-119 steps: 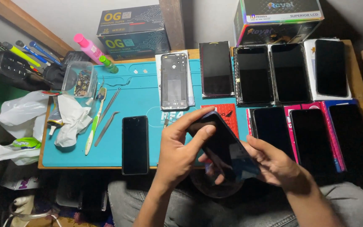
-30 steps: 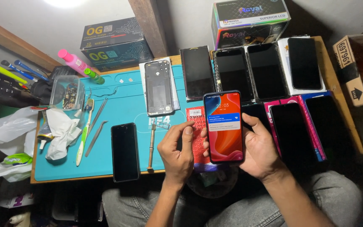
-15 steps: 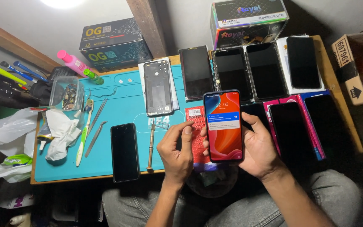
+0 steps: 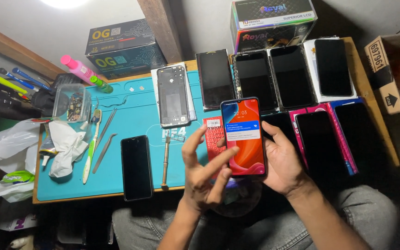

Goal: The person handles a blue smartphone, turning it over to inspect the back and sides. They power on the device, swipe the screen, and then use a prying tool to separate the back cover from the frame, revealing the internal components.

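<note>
Right hand clamped around lit phone, long axis upright; left hand nearer me, fingers spread, index touching screen.

Overhead lamp glare; dim, shadowed edges; sharp.

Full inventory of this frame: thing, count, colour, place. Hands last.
lit phone: 1, red-orange screen, held above the mat's right edge
dark phone: 1, black, on mat near front edge
phone back shell: 1, grey, mat top centre
dark screens: several, black, table right
mat: 1, teal, on table
screwdriver: 1, metal, mat centre
toothbrush: 1, green-white, mat left
tweezers: 2, metal, beside toothbrush
boxes: 2 stacks, dark, rear
left hand: fingers by lit screen
right hand: holds lit phone
</note>
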